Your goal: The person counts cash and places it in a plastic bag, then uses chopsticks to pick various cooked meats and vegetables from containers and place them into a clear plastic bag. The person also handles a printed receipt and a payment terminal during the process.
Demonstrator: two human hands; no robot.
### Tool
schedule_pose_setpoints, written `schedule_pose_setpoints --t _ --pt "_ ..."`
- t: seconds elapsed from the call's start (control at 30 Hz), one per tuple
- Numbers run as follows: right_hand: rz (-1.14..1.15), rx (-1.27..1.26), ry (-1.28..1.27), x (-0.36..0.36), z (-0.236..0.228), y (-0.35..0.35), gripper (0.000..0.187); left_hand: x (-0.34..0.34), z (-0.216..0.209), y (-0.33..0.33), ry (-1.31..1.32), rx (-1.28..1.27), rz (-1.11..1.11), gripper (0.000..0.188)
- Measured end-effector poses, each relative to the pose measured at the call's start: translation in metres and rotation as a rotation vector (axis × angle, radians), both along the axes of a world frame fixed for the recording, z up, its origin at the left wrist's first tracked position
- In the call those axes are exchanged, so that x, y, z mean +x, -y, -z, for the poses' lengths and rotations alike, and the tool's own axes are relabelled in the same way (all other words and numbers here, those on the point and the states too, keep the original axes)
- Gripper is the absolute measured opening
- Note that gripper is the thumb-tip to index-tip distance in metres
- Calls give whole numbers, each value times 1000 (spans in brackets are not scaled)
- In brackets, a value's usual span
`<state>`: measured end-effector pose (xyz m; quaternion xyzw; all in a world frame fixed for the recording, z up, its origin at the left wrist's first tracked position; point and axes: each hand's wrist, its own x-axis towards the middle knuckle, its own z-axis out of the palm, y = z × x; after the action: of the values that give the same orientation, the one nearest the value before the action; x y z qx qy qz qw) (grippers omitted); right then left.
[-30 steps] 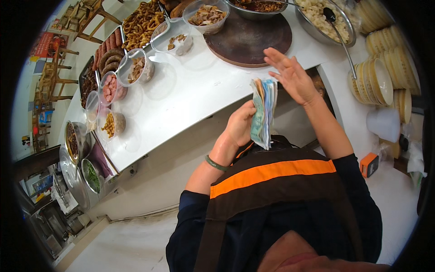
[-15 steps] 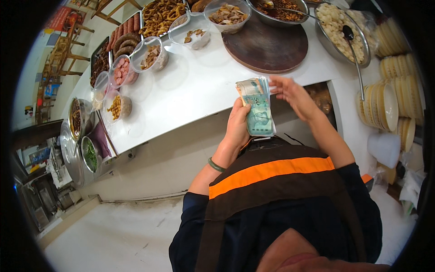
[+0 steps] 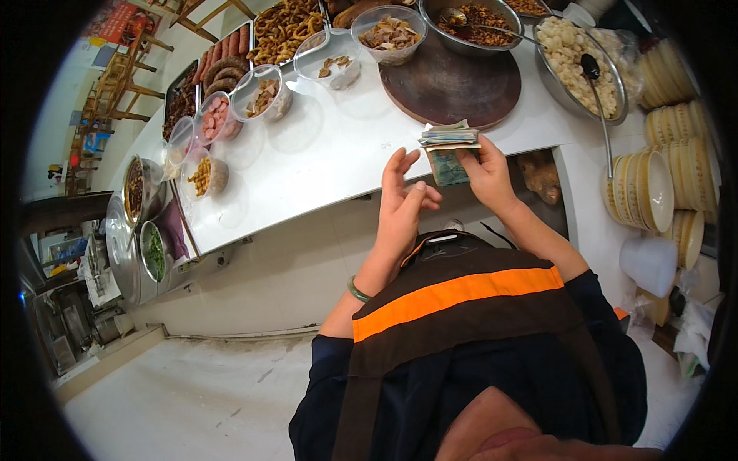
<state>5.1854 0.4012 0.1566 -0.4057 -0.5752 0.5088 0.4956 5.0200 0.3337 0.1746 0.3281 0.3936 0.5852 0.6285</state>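
Observation:
A wad of banknotes (image 3: 449,164) is gripped in my right hand (image 3: 489,175), the thumb pressed on its face. The notes' upper part is folded or fanned toward the counter's front edge. To the left of the money, my left hand (image 3: 402,196) is empty, its fingers apart and slightly curled, with a green bangle on the wrist. Beyond both hands lies the white counter (image 3: 323,150), and just past the notes is a round dark chopping board (image 3: 450,81).
Plastic tubs of sliced meat (image 3: 263,94) line the counter's far left. At upper right stands a steel bowl of pale chunks (image 3: 575,58) with a ladle. Stacked bowls (image 3: 639,190) rise at the right, above an open drawer-like recess (image 3: 544,173) in the counter.
The banknotes have passed from my left hand to my right and now sit slightly farther right. My left hand has let go and opened.

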Motion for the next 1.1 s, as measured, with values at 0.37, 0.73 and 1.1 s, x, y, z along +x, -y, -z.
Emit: schedule_pose_setpoints --t 0.37,0.73,1.1 --pt "-81 -520 -244 -19 -1 18 24 12 14 -4 35 -233 96 24" --pt "0 -213 5 0 -9 1 19 9 25 11 -40 -208 -88 17" --pt "-181 -428 4 -1 -16 10 21 -6 33 -3 203 -285 -140 24"
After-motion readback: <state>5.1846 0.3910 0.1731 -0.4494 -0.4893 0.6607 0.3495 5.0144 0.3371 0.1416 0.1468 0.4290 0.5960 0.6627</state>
